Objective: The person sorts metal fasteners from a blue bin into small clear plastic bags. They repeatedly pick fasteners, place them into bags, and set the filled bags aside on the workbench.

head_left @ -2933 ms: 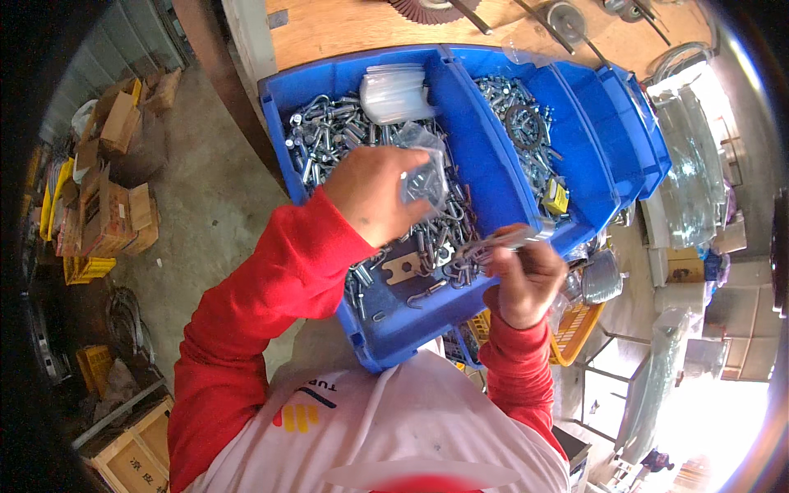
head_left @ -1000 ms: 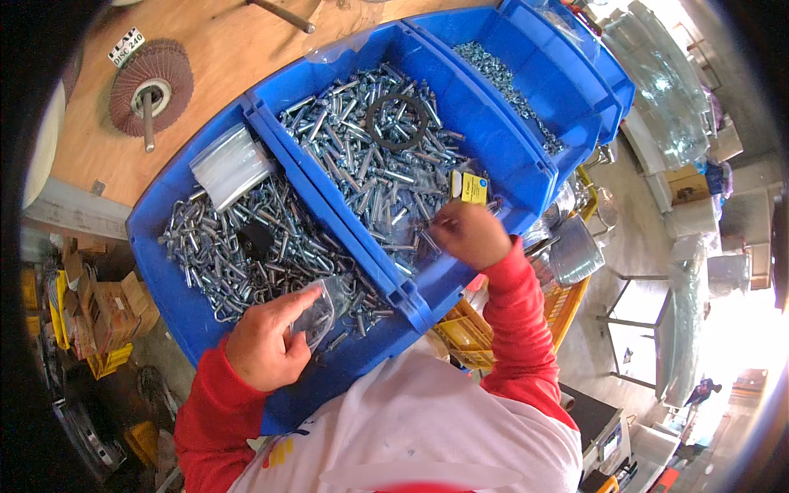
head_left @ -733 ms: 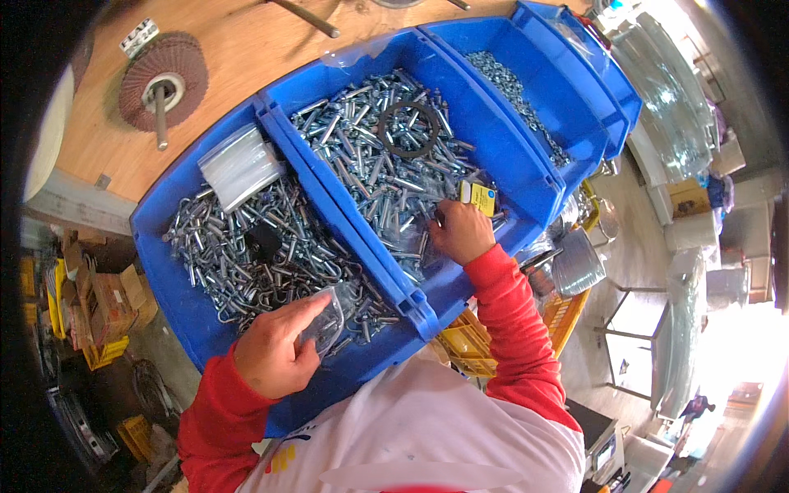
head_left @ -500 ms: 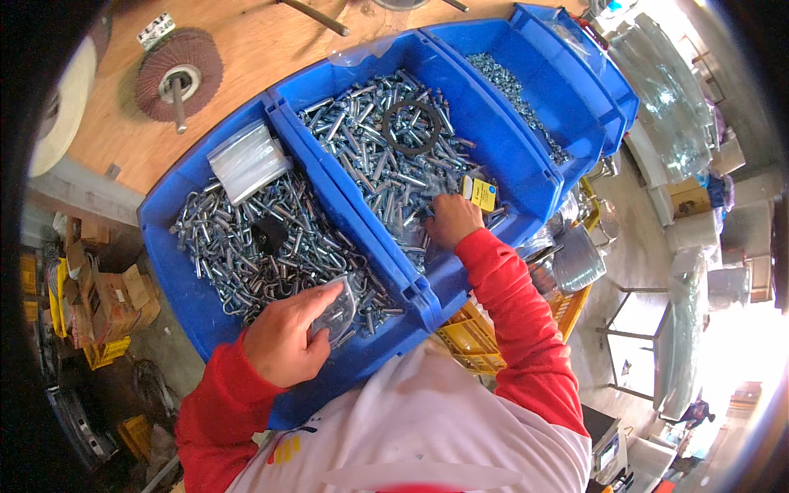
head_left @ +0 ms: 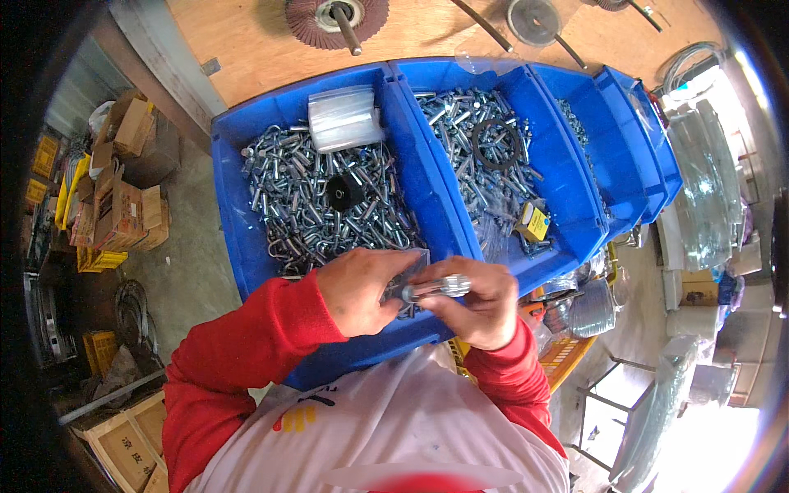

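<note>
Silvery bolts (head_left: pixel 452 285) pinched in the right hand (head_left: pixel 486 302), back from the second bin (head_left: pixel 569 237), now sit beside the clear bag (head_left: pixel 399 287) pinched in the left hand (head_left: pixel 355 289), bringing the two together over the left bin (head_left: pixel 238 222)

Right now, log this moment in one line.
left hand: holds clear bag | right hand: holds metal fasteners near bag | beneath: blue bin with hooked fasteners
</note>
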### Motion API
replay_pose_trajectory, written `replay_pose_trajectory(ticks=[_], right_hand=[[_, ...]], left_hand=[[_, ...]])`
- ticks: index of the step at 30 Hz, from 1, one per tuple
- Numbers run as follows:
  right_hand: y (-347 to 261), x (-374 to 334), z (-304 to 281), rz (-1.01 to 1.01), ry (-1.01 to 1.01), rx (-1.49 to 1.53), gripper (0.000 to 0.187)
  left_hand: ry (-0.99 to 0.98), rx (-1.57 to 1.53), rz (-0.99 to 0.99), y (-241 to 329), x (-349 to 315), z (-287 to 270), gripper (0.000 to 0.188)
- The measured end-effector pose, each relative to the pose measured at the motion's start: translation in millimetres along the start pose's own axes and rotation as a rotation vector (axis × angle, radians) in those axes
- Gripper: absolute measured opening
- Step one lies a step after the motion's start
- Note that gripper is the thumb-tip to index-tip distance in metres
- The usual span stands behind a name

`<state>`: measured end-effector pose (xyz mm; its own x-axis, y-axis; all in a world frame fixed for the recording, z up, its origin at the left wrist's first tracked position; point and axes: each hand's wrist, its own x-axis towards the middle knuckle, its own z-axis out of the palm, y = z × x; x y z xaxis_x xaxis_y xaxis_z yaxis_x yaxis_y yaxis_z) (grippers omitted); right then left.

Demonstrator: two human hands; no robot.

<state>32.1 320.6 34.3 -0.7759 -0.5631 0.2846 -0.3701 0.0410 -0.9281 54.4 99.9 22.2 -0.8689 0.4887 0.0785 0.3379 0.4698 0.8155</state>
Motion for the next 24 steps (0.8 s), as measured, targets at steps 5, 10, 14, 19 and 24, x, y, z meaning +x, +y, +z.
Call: replay_pose_trajectory(ticks=[5, 10, 14, 19, 24], right_hand=[[15, 13, 9, -0.181, -0.161, -0.246, 0.024], [20, 11, 6, -0.115, -0.135, -0.231, 0.021], [17, 13, 4, -0.189, -0.075, -0.304, 0.018], [8, -4, -43, -0.098, 0.357, -0.325, 0.012], [53, -29, -184, 0.033, 1.006, -0.316, 0.01]], left_hand=[[-0.037, -0.071, -0.067, 2, 2, -7, 0.055], [0.014, -0.032, -0.027, -2, 2, -5, 0.057], [0.011, -0.021, -0.038, -5, 0, -3, 0.059], [-0.068, 0.024, -0.197, 0, -7, -14, 0.063], [-0.062, -0.105, -0.361, 9, -1, -13, 0.064]])
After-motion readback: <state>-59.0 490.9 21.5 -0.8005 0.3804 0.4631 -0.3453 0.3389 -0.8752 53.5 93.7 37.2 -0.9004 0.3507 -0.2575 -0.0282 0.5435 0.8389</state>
